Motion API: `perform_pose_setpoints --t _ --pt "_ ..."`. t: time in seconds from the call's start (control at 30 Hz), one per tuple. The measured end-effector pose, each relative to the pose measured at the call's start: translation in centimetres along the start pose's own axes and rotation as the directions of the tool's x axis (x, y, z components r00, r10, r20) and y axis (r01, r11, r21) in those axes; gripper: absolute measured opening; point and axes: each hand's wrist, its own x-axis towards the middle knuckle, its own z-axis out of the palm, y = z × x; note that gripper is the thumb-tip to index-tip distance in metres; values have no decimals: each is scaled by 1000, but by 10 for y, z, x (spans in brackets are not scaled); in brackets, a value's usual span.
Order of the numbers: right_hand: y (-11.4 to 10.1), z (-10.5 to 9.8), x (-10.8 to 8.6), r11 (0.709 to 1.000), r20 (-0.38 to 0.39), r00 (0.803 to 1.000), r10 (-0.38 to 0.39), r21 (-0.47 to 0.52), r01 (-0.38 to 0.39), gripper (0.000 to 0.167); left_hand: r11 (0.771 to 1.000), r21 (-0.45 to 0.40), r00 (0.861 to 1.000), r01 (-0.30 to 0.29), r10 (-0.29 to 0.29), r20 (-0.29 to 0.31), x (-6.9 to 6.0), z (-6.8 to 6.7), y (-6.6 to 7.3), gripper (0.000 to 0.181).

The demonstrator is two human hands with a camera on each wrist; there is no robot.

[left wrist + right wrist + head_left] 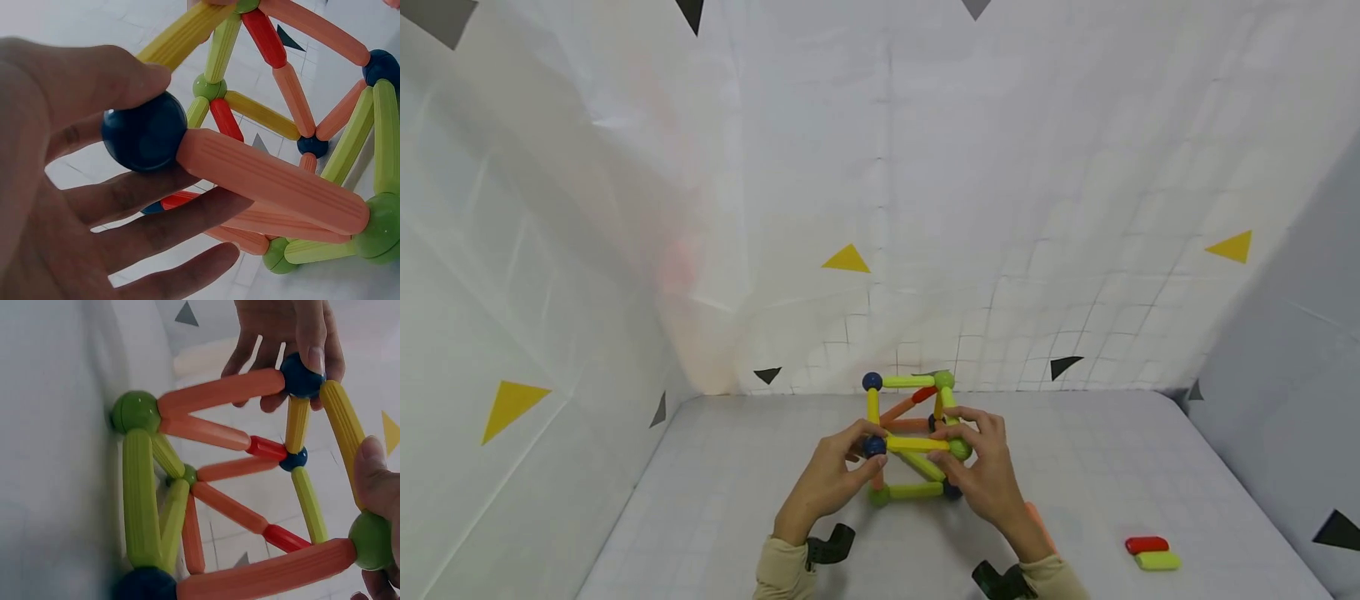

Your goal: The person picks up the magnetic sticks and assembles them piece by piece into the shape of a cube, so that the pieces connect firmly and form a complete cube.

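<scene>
A frame of magnetic rods and balls (916, 490) stands on the white table, built roughly like a box with diagonal rods. With thumb and fingers my left hand (827, 479) pinches the dark blue ball (145, 132) at its upper near left corner. An orange rod (269, 178) runs down from that ball. My right hand (985, 475) holds the upper near right corner, its thumb on the yellow rod (917, 445) by the green ball (370, 540). In the right wrist view, the yellow rod's other end meets the blue ball under my left thumb.
A red rod (1147, 545) and a yellow-green rod (1159, 562) lie side by side on the table at the right. Part of an orange rod (1041, 527) shows beside my right forearm. White sheeted walls (962, 250) with coloured triangles enclose the table.
</scene>
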Motion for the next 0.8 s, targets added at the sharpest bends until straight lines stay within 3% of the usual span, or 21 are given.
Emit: perform_pose_setpoints --t 0.2,0.4,0.57,0.8 --pt "2 -5 3 994 2 998 -62 -93 62 28 1000 21 1000 6 -6 2 1 1 3 23" --pt "3 -3 2 988 -7 996 -92 -126 90 29 998 55 1000 -17 18 -6 2 4 4 23" --pt "1 -7 1 991 23 999 -45 -129 47 34 997 70 1000 -13 13 -4 3 6 5 24" --pt "3 -33 5 991 83 995 59 -127 -48 65 996 83 1000 -14 14 0 3 6 6 25"
